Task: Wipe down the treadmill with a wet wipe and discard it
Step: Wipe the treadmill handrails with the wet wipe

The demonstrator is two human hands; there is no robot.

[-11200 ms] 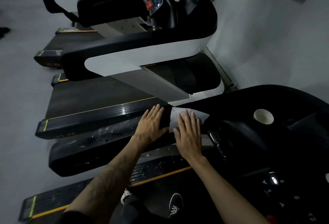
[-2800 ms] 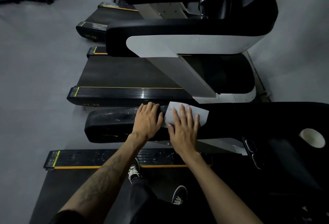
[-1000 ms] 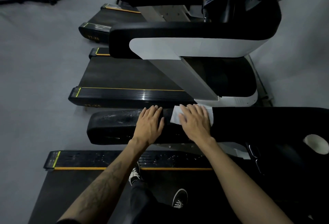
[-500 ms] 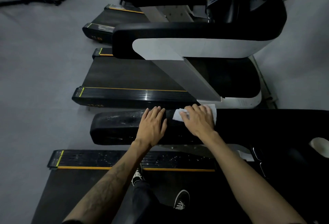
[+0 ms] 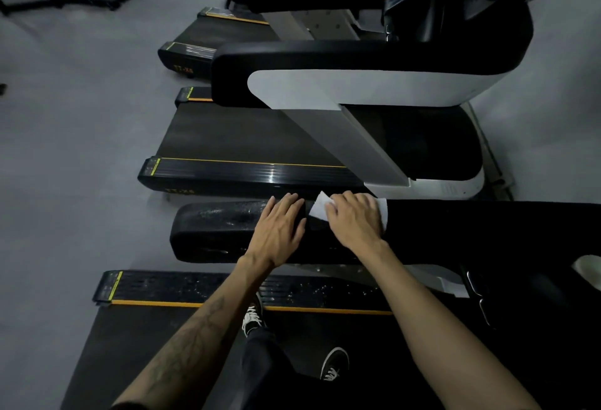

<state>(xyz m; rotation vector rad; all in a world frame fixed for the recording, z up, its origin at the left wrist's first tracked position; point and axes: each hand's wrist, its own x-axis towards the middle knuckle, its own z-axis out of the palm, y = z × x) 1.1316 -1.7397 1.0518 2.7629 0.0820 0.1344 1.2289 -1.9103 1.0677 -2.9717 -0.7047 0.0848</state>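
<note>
On the handrail (image 5: 227, 230), right hand (image 5: 356, 219) presses the wipe (image 5: 318, 209) flat

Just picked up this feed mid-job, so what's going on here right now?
A person standing on a treadmill is wiping its black side handrail. The right hand presses a white wet wipe onto the rail's top, while the left hand rests flat on the rail beside it. The wipe is in use, not yet discarded.

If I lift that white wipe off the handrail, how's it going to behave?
Probably floppy: the wipe already drapes over the handrail under the right hand. Likely very light, being thin. It may cling slightly, since the rail looks wet.
</note>
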